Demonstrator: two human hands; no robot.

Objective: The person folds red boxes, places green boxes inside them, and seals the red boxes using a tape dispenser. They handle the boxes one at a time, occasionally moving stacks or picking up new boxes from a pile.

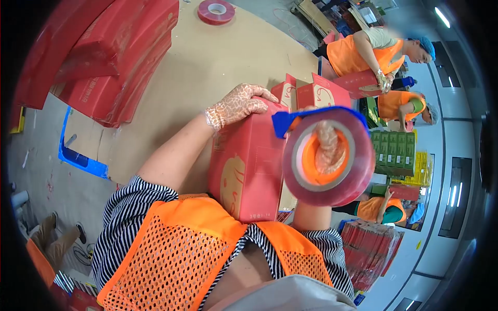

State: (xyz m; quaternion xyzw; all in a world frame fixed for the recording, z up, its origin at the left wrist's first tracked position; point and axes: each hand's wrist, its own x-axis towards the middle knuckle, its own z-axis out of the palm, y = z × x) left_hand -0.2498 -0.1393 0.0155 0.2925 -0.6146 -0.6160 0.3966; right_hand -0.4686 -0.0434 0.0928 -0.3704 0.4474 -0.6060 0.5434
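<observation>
A red box [263, 166] with a gold design stands against my body at the table's near edge. My left hand [241, 105], in a clear patterned glove, rests with its fingers closed on the box's upper edge. Over the box's right side is a tape dispenser [324, 111] with a blue frame and a large roll of tape [358, 179] that has a red rim. Through the roll's orange core shows part of my right hand [330, 147], also gloved, holding the dispenser from behind. Its other fingers are hidden.
Flattened red boxes [122, 67] are piled at the left of the brown table [207, 57]. A spare tape roll [216, 11] lies at the far edge. Open red boxes [324, 93] stand beyond mine. Co-workers in orange vests [345, 54] are at the right, near green cartons [393, 150].
</observation>
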